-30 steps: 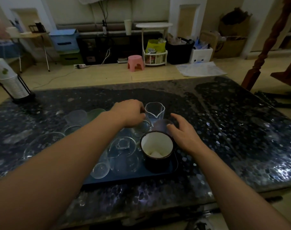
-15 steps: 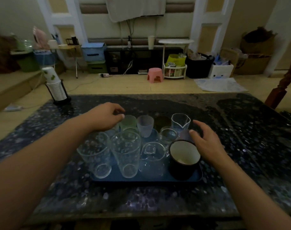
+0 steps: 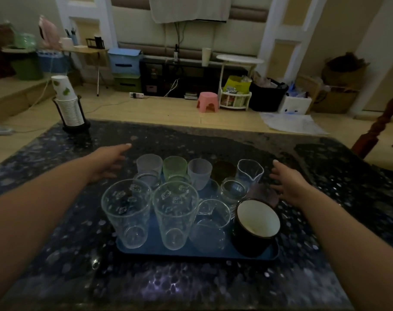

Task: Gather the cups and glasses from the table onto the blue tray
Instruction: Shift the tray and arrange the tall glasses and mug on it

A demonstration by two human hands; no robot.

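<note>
Blue tray (image 3: pixel 146 249) lies lengthwise left-right between empty hands.

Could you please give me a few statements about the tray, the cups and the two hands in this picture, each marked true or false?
1. The left hand is holding a glass. False: it is open and empty, beside the tray's far left corner.
2. The black mug with a white inside stands at the near right corner of the blue tray. True.
3. The green cup lies on its side. False: it stands upright in the far row.
4. The stack of paper cups sits off the tray, at the table's far left. True.
5. The right hand is empty. True.
</note>
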